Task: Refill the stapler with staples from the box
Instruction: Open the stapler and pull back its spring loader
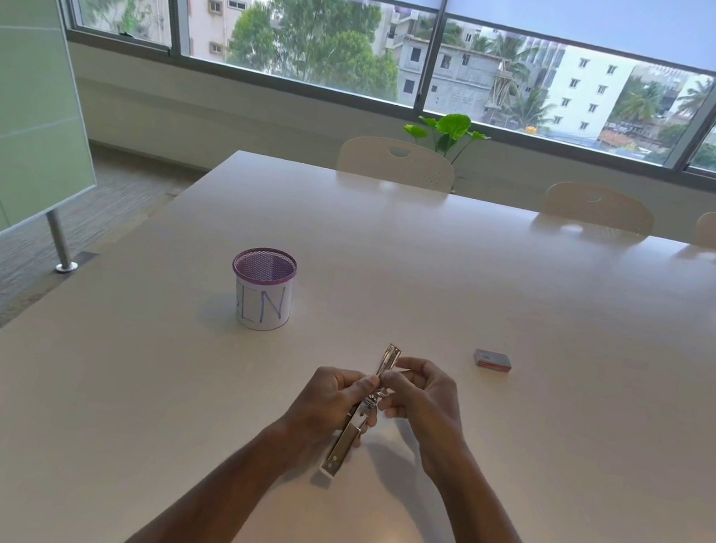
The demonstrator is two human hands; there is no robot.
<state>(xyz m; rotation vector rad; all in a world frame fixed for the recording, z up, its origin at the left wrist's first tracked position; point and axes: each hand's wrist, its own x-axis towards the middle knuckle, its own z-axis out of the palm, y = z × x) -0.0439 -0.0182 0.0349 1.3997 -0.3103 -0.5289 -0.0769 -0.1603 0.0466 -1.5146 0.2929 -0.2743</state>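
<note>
A metal stapler [345,445], swung fully open into one long strip, is held just above the white table [532,302] in front of me. My left hand [323,404] grips its middle from the left, thumb on top. My right hand [424,398] pinches the stapler's upper half near the hinge with curled fingers; whether a staple strip is between them is too small to tell. The small red and grey staple box [492,360] lies shut on the table, to the right of and beyond my right hand.
A purple mesh pen cup [261,287] with a white paper label stands beyond and left of my hands. Cream chairs [397,161] line the table's far edge under the windows. A green glass partition [10,90] stands left of the table.
</note>
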